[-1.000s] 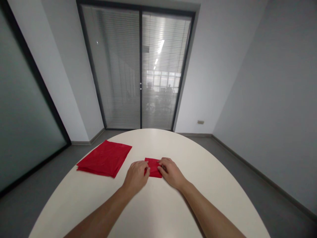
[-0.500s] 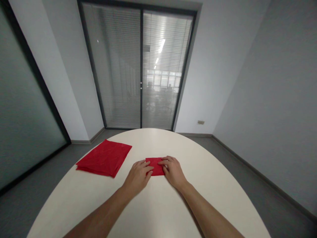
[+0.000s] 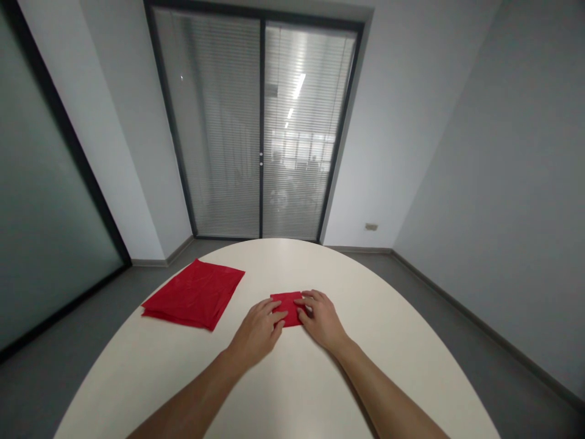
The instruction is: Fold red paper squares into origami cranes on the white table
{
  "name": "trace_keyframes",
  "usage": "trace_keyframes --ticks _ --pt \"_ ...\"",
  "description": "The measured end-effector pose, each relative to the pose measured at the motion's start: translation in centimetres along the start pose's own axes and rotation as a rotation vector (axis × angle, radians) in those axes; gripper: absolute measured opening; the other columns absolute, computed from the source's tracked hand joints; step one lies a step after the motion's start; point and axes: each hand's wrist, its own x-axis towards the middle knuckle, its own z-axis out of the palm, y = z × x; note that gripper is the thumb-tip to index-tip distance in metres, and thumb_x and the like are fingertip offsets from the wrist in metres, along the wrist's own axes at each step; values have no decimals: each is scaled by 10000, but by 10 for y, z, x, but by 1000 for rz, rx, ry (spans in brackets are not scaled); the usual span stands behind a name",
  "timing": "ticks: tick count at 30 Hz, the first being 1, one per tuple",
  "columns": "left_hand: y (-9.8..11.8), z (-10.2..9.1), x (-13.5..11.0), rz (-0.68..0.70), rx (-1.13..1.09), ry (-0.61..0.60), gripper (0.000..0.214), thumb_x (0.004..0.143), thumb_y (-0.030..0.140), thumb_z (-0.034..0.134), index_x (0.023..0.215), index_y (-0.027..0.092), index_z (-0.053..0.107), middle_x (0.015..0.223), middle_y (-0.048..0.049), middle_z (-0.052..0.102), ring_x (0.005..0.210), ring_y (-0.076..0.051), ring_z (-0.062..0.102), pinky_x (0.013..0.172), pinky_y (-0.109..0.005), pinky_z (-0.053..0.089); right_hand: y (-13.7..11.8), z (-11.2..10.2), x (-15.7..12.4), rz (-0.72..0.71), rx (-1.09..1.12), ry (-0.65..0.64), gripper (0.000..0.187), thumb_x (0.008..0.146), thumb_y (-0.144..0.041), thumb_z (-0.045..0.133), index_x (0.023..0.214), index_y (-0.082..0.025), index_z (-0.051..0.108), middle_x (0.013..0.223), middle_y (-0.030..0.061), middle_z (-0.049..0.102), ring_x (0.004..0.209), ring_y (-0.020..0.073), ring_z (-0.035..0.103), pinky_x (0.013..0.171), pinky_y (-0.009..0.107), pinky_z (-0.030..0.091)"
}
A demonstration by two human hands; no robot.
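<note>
A small folded red napkin (image 3: 287, 305) lies in the middle of the white oval table (image 3: 283, 390). My left hand (image 3: 258, 332) rests on the napkin's left edge, fingers stretched flat over it. My right hand (image 3: 322, 320) presses on its right edge, fingers bent down onto the cloth and covering that side. Both hands lie close together, with only a narrow strip of red showing between them. A stack of larger red napkins (image 3: 194, 294) sits flat to the left, apart from my hands.
Beyond the table's far edge is grey floor and a dark-framed double glass door with blinds (image 3: 260, 128). A glass wall (image 3: 36, 213) runs along the left and a plain grey wall on the right.
The red piece between my hands has grown smaller as both hands closed in on it. My left hand's fingers spread flatter over its left edge.
</note>
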Motion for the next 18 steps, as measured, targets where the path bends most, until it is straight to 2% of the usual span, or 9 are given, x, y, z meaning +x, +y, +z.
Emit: trace_keyframes --ticks 8,13,18 --pt "-3 0 1 31 -37 28 298 936 171 543 1149 239 739 1211 -91 695 1217 -276 586 1095 -496 465 -3 -2 1 10 -17 -10 313 905 -184 578 1127 -265 783 1288 97 668 1241 271 543 1106 451 384" --pt "3 -10 -1 62 -97 36 222 877 186 631 1073 228 725 1073 -79 688 1148 -271 602 1063 -469 485 -11 -6 1 17 -2 -2 325 873 -117 567 1057 -239 806 1120 88 719 1090 245 592 1016 381 441" --pt "3 -10 -5 39 -141 17 342 889 160 575 1221 210 640 1221 -81 665 1118 -239 624 1026 -418 516 -18 -6 -2 -53 1 -18 290 877 -237 625 1116 -207 787 1106 101 721 1089 259 581 1021 386 439"
